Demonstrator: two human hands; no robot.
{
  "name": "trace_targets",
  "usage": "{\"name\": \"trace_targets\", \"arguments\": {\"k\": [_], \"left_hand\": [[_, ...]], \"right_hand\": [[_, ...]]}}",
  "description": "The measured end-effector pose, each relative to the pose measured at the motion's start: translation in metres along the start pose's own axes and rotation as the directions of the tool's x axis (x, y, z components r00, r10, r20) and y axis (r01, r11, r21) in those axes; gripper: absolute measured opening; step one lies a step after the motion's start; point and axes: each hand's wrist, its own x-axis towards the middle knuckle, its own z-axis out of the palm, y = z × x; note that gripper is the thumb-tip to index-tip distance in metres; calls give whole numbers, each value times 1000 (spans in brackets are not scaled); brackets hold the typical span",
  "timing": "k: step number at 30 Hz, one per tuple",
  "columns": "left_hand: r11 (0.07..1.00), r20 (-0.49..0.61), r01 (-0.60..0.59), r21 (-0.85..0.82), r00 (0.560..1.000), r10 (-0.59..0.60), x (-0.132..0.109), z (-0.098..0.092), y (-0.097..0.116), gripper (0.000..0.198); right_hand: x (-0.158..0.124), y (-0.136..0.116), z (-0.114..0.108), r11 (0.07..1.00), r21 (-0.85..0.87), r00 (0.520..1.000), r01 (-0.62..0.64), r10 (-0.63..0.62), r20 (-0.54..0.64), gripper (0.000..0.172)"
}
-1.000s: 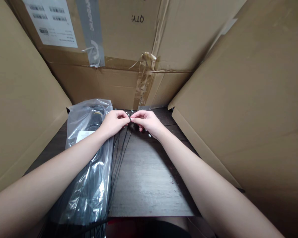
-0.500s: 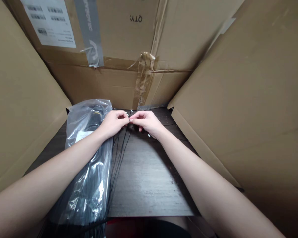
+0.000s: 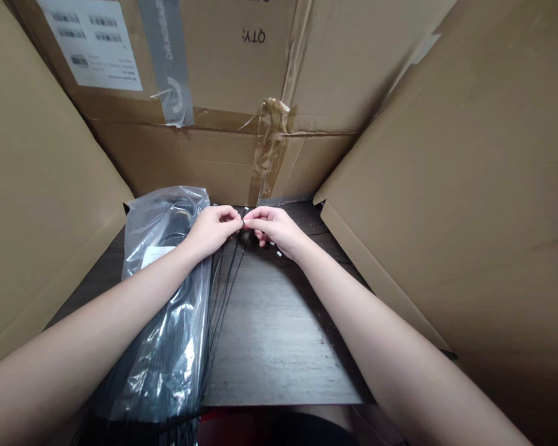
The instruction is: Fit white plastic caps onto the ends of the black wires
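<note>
My left hand (image 3: 216,230) pinches the far end of a thin black cable (image 3: 233,263), its fingertips pressed together. Right against it, my right hand (image 3: 275,230) is closed in a pinch, thumb against forefinger; whatever lies between those fingertips is too small to make out. Several such cables run from the hands toward the table's near edge. Small white pieces (image 3: 279,253) lie beside and partly under my right hand. Beneath my left forearm is a clear plastic bag (image 3: 167,365) full of black cables, with a white label (image 3: 156,254) on it.
The dark wooden table (image 3: 288,347) is walled in by a taped cardboard box (image 3: 214,68) behind and cardboard panels at the left (image 3: 32,173) and right (image 3: 465,186). More black cables hang over the near edge at the lower left.
My right hand's fingers have shifted slightly at the cable end. Another small white piece now shows on the table just under my right hand. My left hand has stayed in place.
</note>
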Motion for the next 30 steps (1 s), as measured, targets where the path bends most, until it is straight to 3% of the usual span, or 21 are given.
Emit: {"name": "trace_targets", "arguments": {"k": [15,22,30], "left_hand": [[987,-10,-51,153,999,54,-4,0,5,17],[987,-23,-59,148,998,63,-6,0,13,15],[986,-15,-96,136,995,99,-5,0,7,16]], "right_hand": [[-1,-1,3,988,-154,1000,3,-2,7,11],[-1,0,4,995,-104,1000,-6,8,15,12],[-1,1,3,997,-81,1000,-1,4,31,14]]}}
